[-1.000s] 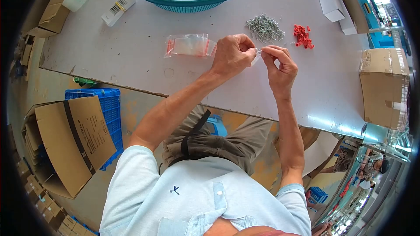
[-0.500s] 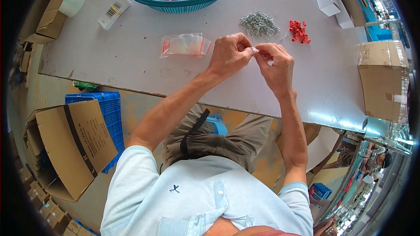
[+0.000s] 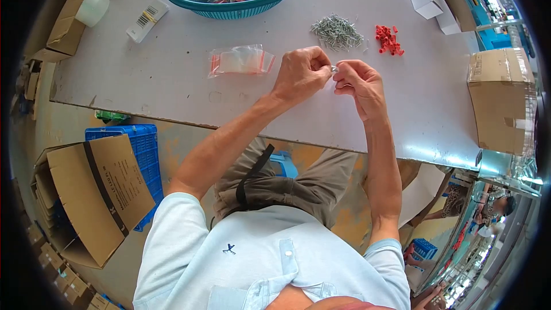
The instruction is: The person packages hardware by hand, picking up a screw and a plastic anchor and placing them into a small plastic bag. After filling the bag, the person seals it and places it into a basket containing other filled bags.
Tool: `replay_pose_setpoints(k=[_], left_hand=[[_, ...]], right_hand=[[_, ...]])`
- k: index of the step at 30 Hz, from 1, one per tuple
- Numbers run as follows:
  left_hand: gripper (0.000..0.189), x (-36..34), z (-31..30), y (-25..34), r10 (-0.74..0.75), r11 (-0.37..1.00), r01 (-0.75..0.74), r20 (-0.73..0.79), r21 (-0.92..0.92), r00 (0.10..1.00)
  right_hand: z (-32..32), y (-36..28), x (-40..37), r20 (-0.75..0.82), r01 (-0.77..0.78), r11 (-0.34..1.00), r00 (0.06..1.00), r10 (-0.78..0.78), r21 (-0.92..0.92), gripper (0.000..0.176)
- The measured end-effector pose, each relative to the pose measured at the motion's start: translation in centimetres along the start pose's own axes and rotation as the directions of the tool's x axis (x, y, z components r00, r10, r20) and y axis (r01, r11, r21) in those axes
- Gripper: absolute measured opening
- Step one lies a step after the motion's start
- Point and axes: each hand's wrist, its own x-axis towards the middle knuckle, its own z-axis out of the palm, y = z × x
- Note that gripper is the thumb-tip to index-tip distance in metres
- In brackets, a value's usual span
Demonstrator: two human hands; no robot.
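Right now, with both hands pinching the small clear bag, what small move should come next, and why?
Probably pull open the mouth of the bag. The left hand and right hand pinch the bag together, fingertips meeting; it looks empty, though it is too small to be sure. The screws and red plugs lie loose just beyond the hands.

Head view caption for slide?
Left hand and right hand pinch a small item over the table, near screws and red pieces.

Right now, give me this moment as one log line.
left hand: pinching small bag | right hand: pinching it too | nearby: screws, red caps
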Motion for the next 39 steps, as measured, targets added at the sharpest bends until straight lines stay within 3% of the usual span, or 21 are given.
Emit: replay_pose_setpoints(k=[1, 5, 9, 12, 15, 17, 19, 20, 24, 26, 28, 29, 31, 34, 39], left_hand=[[0.008, 0.1, 0.0, 0.1, -0.034, 0.999, 0.034, -0.014, -0.006, 0.999], [0.008, 0.0, 0.0, 0.3, -0.064, 0.998, 0.064, -0.023, -0.011, 0.998], [0.008, -0.1, 0.3, 0.1, 0.001, 1.000, 0.000, -0.025, 0.026, 1.000], [0.008, -0.4, 0.4, 0.3, 0.142, 0.987, -0.138, -0.041, 0.087, 0.989], [0.008, -0.5, 0.4, 0.5, 0.137, 0.979, -0.134, -0.005, 0.155, 0.991], [0.008, -0.3, 0.4, 0.1, 0.007, 0.998, -0.009, 0.025, 0.055, 1.000], [0.008, -0.2, 0.3, 0.0, -0.044, 0.999, 0.045, 0.050, -0.016, 0.998], [0.008, -0.1, 0.3, 0.0, -0.100, 0.991, 0.106, 0.073, -0.080, 0.992], [0.007, -0.1, 0.4, 0.2, -0.078, 0.992, 0.084, 0.060, -0.092, 0.995], [0.006, -0.2, 0.7, -0.3, 0.009, 0.995, -0.005, 0.036, -0.096, 0.999], [0.006, -0.2, 0.4, 0.5, -0.027, 0.992, 0.033, 0.047, -0.120, 0.999], [0.006, -0.2, 0.3, 0.8, -0.063, 0.987, 0.071, 0.059, -0.145, 0.996], [0.006, -0.1, 0.0, 0.9, -0.091, 0.978, 0.100, 0.057, -0.184, 0.994], [0.008, 0.1, 0.1, 0.7, -0.106, 0.964, 0.112, 0.038, -0.240, 0.994], [0.010, -0.2, 0.1, 0.7, -0.084, 0.969, 0.092, 0.045, -0.230, 0.995]], right_hand=[[0.1, -0.1, 0.0, -0.007, -0.048, 0.992, 0.999, 0.049, 0.119, 0.025], [0.1, -0.5, -0.6, 0.012, -0.049, 0.991, 0.999, 0.048, 0.121, 0.025], [0.8, -0.3, -0.7, -0.019, 0.037, 0.996, 0.999, -0.038, -0.080, 0.021], [1.1, 0.0, -0.6, -0.038, 0.058, 0.982, 0.997, -0.066, -0.180, 0.017], [0.9, -0.3, -0.6, -0.046, 0.063, 0.968, 0.996, -0.076, -0.242, 0.014], [1.1, -0.8, -0.8, -0.045, 0.061, 0.961, 0.996, -0.076, -0.270, 0.012], [1.9, -1.9, -1.4, -0.060, 0.111, 0.871, 0.986, -0.158, -0.479, 0.011], [2.0, -2.1, -1.5, -0.070, 0.109, 0.870, 0.984, -0.162, -0.482, 0.011], [1.5, -2.0, -1.7, -0.066, 0.130, 0.897, 0.983, -0.174, -0.423, 0.009], [1.4, -1.6, -1.7, -0.048, 0.140, 0.895, 0.983, -0.176, -0.423, 0.010], [1.5, -1.2, -2.2, -0.038, 0.219, 0.760, 0.952, -0.305, -0.612, 0.012], [1.4, -1.1, -2.2, -0.037, 0.220, 0.764, 0.952, -0.303, -0.607, 0.012], [1.2, -0.8, -2.2, -0.117, 0.158, 0.933, 0.972, -0.205, -0.322, 0.017], [1.0, -0.7, -2.3, -0.126, 0.131, 0.981, 0.981, -0.149, -0.141, 0.020], [1.4, -0.6, -2.4, -0.125, 0.119, 0.960, 0.980, -0.154, -0.252, 0.021]])
